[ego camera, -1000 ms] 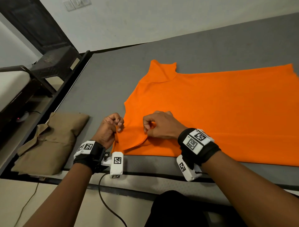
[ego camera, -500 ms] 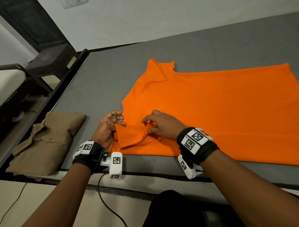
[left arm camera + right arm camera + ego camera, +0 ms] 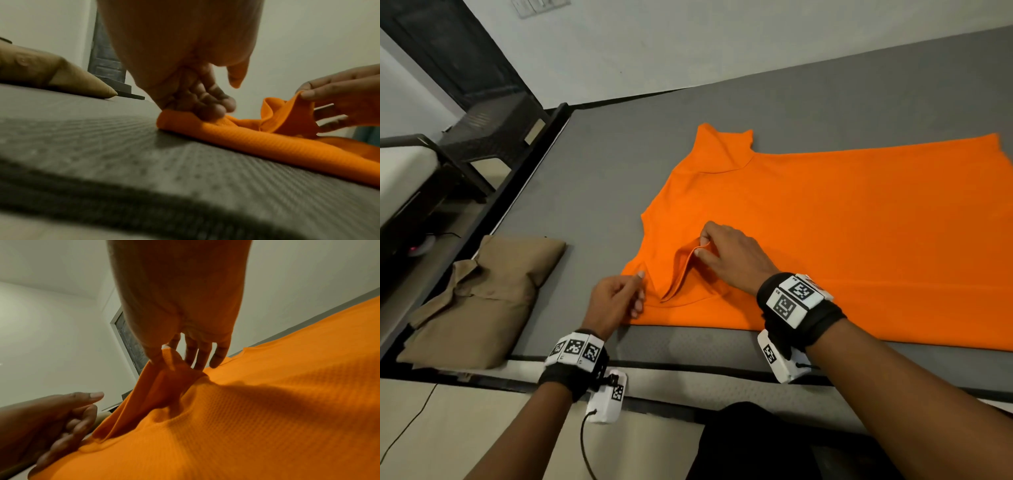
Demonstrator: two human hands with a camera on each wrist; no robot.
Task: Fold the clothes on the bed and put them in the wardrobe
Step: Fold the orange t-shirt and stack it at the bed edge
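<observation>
An orange top (image 3: 825, 240) lies spread flat on the grey mattress (image 3: 602, 171), neck to the left. My right hand (image 3: 700, 246) pinches the edge of the near sleeve flap between thumb and forefinger and lifts it off the body of the top (image 3: 267, 402); the other fingers (image 3: 202, 358) point down at the cloth. My left hand (image 3: 637, 294) sits at the top's near-left corner. Its curled fingers (image 3: 209, 110) dig into the bunched edge of the cloth (image 3: 267, 142), thumb raised.
A folded khaki shirt (image 3: 482, 294) lies at the mattress's near-left corner, left of my left hand. Beyond the bed's left edge stand a dark plastic chair (image 3: 493, 137) and a dark door (image 3: 465, 51). A white wall runs behind the bed.
My right hand has drawn the sleeve flap up and away from the left hand. My left hand has slid nearer, down to the top's corner.
</observation>
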